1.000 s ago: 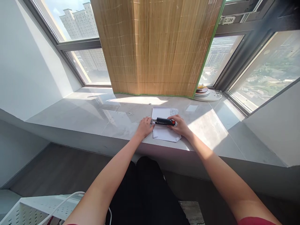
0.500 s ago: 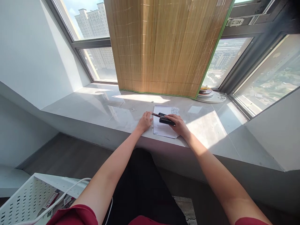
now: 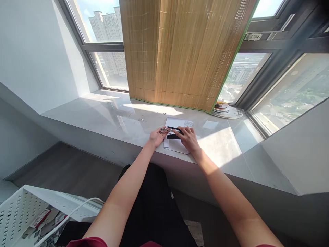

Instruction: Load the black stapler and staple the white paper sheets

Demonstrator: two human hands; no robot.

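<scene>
The person's right hand [image 3: 189, 140] is gripping a long black stapler with a slim silver metal strip [image 3: 173, 137], its fingers curling over the right end, probably to steady the hinged parts, which are standing apart. The stapler is reaching across to the left hand [image 3: 155, 138], whose fingers are meeting the silver end, seemingly bracing it; whether they are pinching or merely supporting it, one cannot tell. Below the fingers, white printed paper [image 3: 177, 146] is lying, probably for easy reach.

Sill [image 3: 218, 139] open right of paper [image 3: 174, 145]; bamboo blind [image 3: 174, 51] bars way behind; stacked plates [image 3: 221, 109] obstruct back right.
</scene>
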